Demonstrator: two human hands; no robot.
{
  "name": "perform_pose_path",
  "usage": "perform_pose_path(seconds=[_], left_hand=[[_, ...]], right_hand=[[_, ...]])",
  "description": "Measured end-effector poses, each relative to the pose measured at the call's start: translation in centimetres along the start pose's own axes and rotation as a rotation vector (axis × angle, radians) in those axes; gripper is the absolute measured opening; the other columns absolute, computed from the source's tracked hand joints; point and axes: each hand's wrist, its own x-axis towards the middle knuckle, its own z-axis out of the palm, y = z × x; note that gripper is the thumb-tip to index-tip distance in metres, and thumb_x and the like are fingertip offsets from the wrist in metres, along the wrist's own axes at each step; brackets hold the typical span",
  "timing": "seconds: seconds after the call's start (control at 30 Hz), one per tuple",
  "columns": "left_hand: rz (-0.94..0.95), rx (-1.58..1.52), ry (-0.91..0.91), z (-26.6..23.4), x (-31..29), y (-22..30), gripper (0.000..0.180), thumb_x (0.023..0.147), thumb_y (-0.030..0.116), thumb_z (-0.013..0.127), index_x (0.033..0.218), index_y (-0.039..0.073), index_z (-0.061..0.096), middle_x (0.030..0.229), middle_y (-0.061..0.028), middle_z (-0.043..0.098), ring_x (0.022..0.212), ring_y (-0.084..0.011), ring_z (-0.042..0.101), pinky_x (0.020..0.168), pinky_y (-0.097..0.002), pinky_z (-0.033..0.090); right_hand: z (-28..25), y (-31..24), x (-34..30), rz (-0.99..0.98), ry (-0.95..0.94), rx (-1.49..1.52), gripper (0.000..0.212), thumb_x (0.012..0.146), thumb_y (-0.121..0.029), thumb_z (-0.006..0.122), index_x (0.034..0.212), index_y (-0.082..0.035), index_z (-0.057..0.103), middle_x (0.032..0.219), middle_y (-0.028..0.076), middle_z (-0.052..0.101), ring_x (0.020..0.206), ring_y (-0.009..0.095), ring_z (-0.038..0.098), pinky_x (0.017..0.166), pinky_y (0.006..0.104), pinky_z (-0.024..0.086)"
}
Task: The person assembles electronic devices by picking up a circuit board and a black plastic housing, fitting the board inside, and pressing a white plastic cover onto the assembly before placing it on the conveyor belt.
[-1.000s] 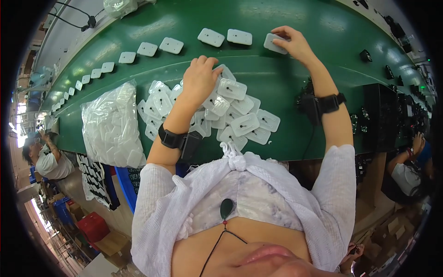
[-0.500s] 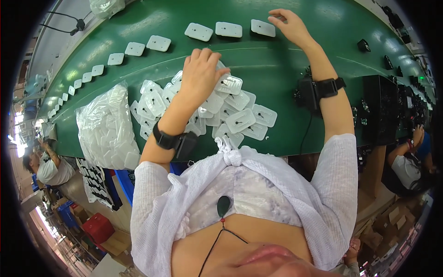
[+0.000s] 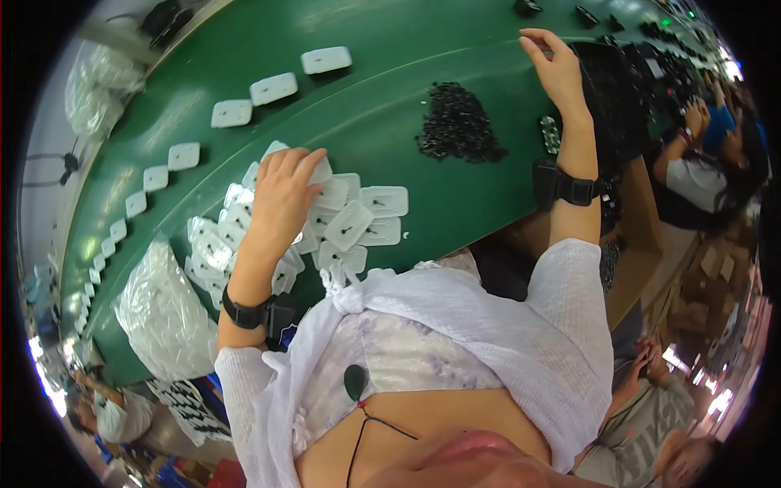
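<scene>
My left hand [image 3: 283, 185] lies palm down on a heap of white rounded plastic covers [image 3: 350, 226], its fingers stretched out and its thumb apart. Each cover carries a small dark mark near its middle; what lies under the palm is hidden. Out to the right, my right hand [image 3: 556, 71] hangs over the green bench [image 3: 390, 98] beside a black crate [image 3: 606, 93]. Its thumb and forefinger are apart, with nothing visible between them. Between the hands sits a mound of small black parts [image 3: 460, 122].
White plates [image 3: 274, 89] stand spaced in a curved line along the left side. A clear bag of white pieces [image 3: 167, 313] lies left of the heap. A small green circuit board [image 3: 550, 134] is by my right wrist. Co-workers [image 3: 691, 171] sit at right, lower right and lower left.
The view has turned to the right, so the plates and heap appear farther left. My right hand has left the nearest plate and moved right. The black mound now shows clearly.
</scene>
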Motion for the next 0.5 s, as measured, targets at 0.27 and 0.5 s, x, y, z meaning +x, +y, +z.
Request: perform_pose_path(seconds=[0.27,0.5], left_hand=[[-0.001,-0.026,0.107,2.2,3.9,1.4,0.050,0.071,0.008,0.071,0.119,0.009,0.056,0.108,-0.0098,0.056,0.103,-0.0294,0.052,0.091,-0.0409,0.041],[0.031,0.084,0.095,4.8,5.9,1.2,0.051,0.072,0.009,0.072,0.120,0.010,0.055,0.112,-0.0083,0.055,0.105,-0.0276,0.051,0.088,-0.0385,0.043]], right_hand=[[-5.4,1.6,-7.7,0.116,-0.117,-0.766,0.048,0.080,-0.048,0.066,0.115,-0.015,0.061,0.104,0.010,0.061,0.097,0.030,0.059,0.079,0.0401,0.049],[-3.0,-1.3,-12.3,0.332,-0.004,-0.913,0.042,0.082,-0.046,0.063,0.110,-0.015,0.061,0.097,0.010,0.058,0.091,0.030,0.060,0.069,0.0405,0.052]])
